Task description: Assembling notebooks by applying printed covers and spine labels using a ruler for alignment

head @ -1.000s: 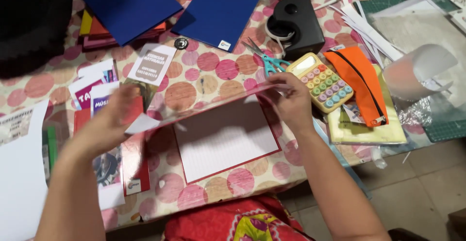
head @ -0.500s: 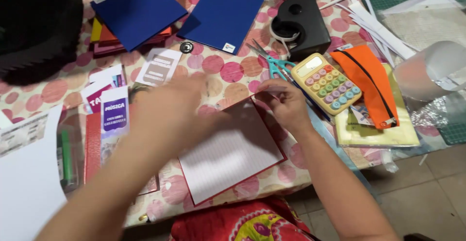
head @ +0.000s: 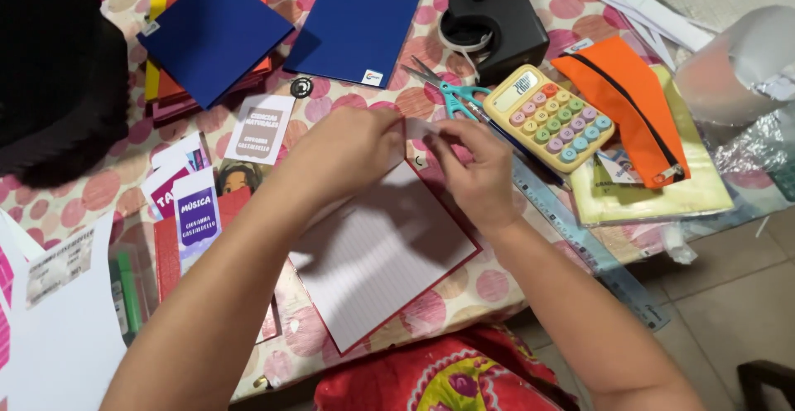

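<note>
A white lined sheet with a red edge (head: 377, 254), like an open red-covered notebook, lies tilted on the dotted tablecloth (head: 497, 283) in front of me. My left hand (head: 344, 158) presses on its upper corner. My right hand (head: 476, 171) meets it there, fingertips pinching the same corner. What lies between the fingers is hidden. Teal-handled scissors (head: 451, 92) lie just beyond my hands.
A pastel calculator (head: 551, 117), an orange pencil case (head: 629, 117) on a yellow folder, a black tape dispenser (head: 493, 18), a ruler (head: 580, 237), two blue covered books (head: 360, 22), printed labels (head: 199, 216) and white paper (head: 66, 353) crowd the table. A black bag (head: 58, 72) sits at the far left.
The patterned wrapping sheet that I held stretched between both hands is down. My left hand has moved right to meet the right hand at the notebook's top corner.
</note>
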